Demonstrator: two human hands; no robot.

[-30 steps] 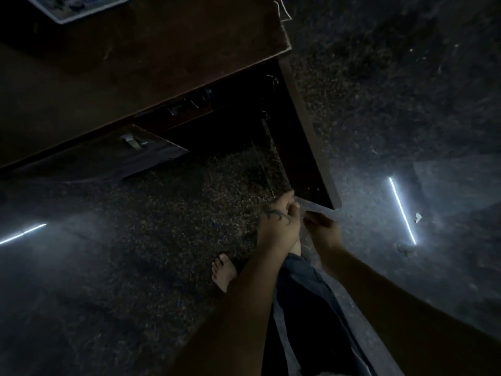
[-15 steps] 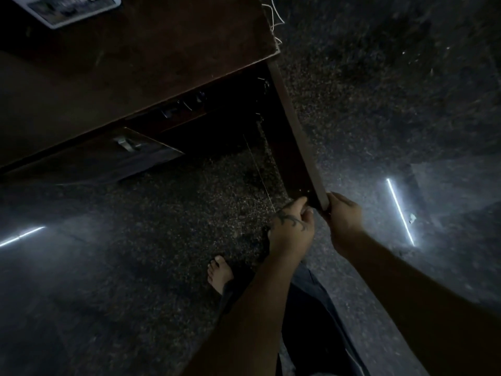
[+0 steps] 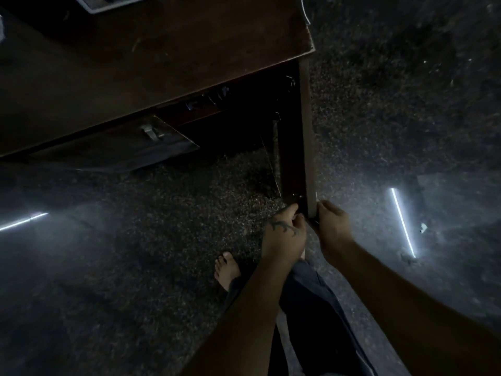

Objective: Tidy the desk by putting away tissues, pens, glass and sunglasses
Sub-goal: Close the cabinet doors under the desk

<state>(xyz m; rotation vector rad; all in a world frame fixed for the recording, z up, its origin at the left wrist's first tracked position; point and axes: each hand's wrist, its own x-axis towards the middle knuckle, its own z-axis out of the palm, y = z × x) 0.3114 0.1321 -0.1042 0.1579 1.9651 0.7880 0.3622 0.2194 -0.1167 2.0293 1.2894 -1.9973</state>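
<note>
The scene is very dark. A dark wooden desk (image 3: pixel 162 63) fills the upper left. Its cabinet door (image 3: pixel 309 137) stands open on the right and I see it almost edge-on. My left hand (image 3: pixel 284 234), tattooed on the back, has its fingers curled against the inner face of the door's near corner. My right hand (image 3: pixel 332 226) grips the outer side of the same corner. Small shiny items (image 3: pixel 208 97) lie on the shelf under the desktop, too dim to identify. No tissues, glass or sunglasses are visible.
A drawer with a metal handle (image 3: pixel 151 131) sits slightly open left of the cabinet. A flat white-edged object (image 3: pixel 108 2) lies at the desk's far edge. My bare foot (image 3: pixel 226 267) stands on speckled floor. Bright light streaks (image 3: pixel 402 221) reflect off the floor.
The door has swung from showing its broad face to nearly edge-on. Both hands stayed at its near corner, and my right hand has shifted onto the outer side.
</note>
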